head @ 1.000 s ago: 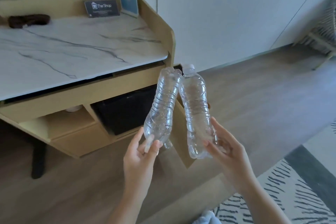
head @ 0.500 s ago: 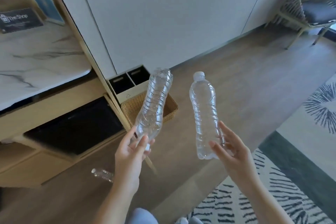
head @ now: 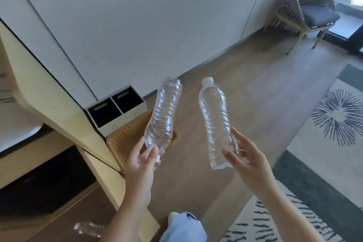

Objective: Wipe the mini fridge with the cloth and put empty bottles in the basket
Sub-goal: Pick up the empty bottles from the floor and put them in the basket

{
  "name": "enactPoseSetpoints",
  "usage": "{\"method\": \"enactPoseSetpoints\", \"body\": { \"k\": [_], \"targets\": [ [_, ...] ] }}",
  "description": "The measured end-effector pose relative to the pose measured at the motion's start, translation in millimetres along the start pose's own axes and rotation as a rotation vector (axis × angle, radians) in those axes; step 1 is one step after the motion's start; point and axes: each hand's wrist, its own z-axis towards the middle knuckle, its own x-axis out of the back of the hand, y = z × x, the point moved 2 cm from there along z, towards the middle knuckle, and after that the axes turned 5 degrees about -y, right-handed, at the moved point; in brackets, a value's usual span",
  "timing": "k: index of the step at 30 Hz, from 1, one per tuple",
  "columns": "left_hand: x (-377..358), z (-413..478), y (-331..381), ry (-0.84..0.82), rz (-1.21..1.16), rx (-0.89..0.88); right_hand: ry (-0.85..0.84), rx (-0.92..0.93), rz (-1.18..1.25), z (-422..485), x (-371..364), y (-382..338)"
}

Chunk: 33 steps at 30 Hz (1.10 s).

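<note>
1. The left hand (head: 140,160) holds the bent bottle (head: 165,114) by its low end, with its fingers curled round it. The bottle is up in the air and looks to be just over the right edge of the basket (head: 125,139).
2. The right hand (head: 249,163) holds the capped bottle (head: 215,120) low down, pinched between thumb and fingers. The fingers are spread wide, so the hold looks loose. This bottle is in the air too, to the right of the basket, over the floor (head: 245,88).
3. I think the job right now is to put both bottles in the basket. Neither one is in yet.
4. Bring the bent bottle down low over the middle of the basket before letting go. Empty bottles are light and bouncy, and one dropped from high up may hop out.
5. Next, swing the capped bottle left to the basket. Hold it a bit tighter on the way so it does not slip.
6. Mind the box (head: 121,124) with two dark holes just behind the basket. The bottles go in the basket, not there.
7. A third bottle (head: 89,229) lies on the floor, well to the left of the basket and nearer to the person, by the dark mini fridge (head: 45,180). It needs picking up too. I cannot see the cloth.
</note>
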Motion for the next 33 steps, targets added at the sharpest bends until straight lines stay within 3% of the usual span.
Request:
{"method": "enactPoseSetpoints", "body": {
  "k": [10,18,24,33],
  "targets": [
    [3.0,99.6,19.1,0.091,-0.028,0.001,-0.106,0.000,-0.066,113.8,-39.9,-25.1],
    [40.0,168.5,0.4,0.401,-0.082,0.105,-0.301,-0.039,-0.110,230.1,-91.8,-13.4],
    [28.4,241.8,0.8,0.624,-0.142,0.122,-0.523,-0.039,-0.193,348.3,-140.1,-10.2],
    [31.0,348.7,-51.7,0.794,-0.262,0.223,-0.773,-0.153,-0.305,473.4,-228.8,59.5]
  ]
}}
